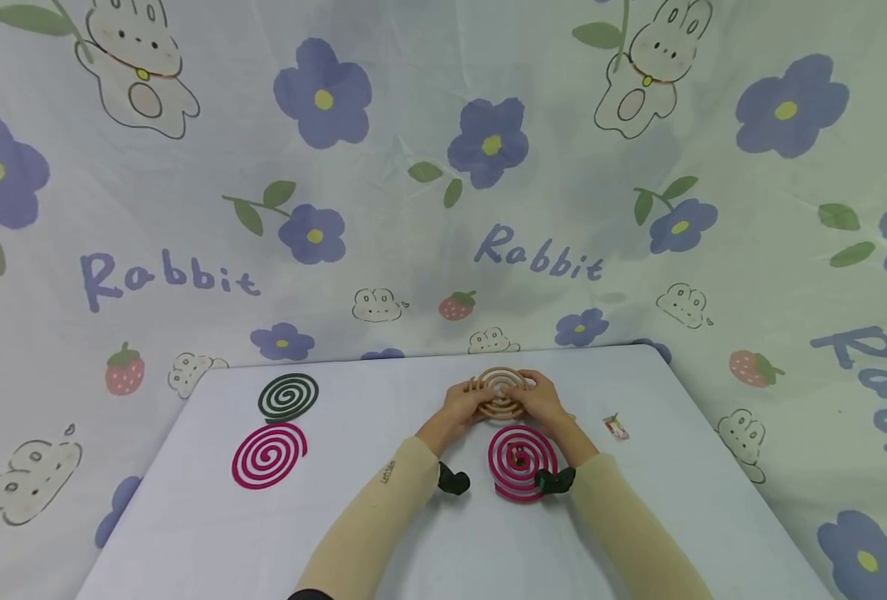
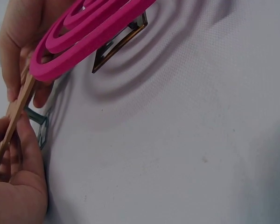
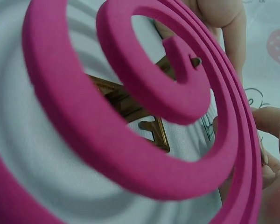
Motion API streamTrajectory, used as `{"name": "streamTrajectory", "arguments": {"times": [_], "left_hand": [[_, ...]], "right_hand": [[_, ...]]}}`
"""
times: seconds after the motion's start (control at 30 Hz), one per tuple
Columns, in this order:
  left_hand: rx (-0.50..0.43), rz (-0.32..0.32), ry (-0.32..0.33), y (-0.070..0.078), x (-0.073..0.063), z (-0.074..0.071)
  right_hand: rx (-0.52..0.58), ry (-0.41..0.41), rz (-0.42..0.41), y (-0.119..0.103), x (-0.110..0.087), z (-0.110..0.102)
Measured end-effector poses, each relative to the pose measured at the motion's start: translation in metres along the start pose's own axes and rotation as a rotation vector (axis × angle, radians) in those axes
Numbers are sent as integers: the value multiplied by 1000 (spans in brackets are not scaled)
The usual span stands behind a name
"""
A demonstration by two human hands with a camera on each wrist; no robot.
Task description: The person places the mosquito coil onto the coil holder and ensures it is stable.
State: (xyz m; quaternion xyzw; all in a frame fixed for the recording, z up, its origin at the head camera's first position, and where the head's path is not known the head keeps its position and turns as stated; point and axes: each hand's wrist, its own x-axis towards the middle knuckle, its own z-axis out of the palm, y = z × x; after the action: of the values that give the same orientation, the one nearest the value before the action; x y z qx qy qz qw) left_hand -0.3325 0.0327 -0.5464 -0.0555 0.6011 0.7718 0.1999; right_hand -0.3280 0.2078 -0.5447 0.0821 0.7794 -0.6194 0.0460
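Both hands hold a tan mosquito coil (image 1: 500, 414) at the back of the table in the head view. My left hand (image 1: 460, 403) grips its left edge, and my right hand (image 1: 541, 398) has it from the right. Seen edge-on in the left wrist view, the tan coil (image 2: 19, 102) is pinched between thumbs and fingers. Behind the hands shows part of a dark green metal stand (image 2: 41, 128). Just in front of the hands, a pink mosquito coil (image 3: 196, 100) is raised above the table on a brass-coloured metal stand (image 3: 126, 106), whose tip pokes through near its centre.
On the left of the white table (image 1: 383, 433) lie a dark green coil (image 1: 288, 396) and another pink coil (image 1: 267, 456). A small red and white piece (image 1: 616, 427) lies right of the hands. A patterned cloth (image 1: 413, 217) hangs behind the table.
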Motion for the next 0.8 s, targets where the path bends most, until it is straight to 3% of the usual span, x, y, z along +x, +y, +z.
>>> {"name": "streamTrajectory", "arguments": {"times": [0.33,0.8], "left_hand": [[54,55,-14,-2,-3,0],[76,9,5,-3,0,0]], "right_hand": [[-26,-3,-7,-2,-6,-2],[6,-2,-9,1,-8,-1]]}}
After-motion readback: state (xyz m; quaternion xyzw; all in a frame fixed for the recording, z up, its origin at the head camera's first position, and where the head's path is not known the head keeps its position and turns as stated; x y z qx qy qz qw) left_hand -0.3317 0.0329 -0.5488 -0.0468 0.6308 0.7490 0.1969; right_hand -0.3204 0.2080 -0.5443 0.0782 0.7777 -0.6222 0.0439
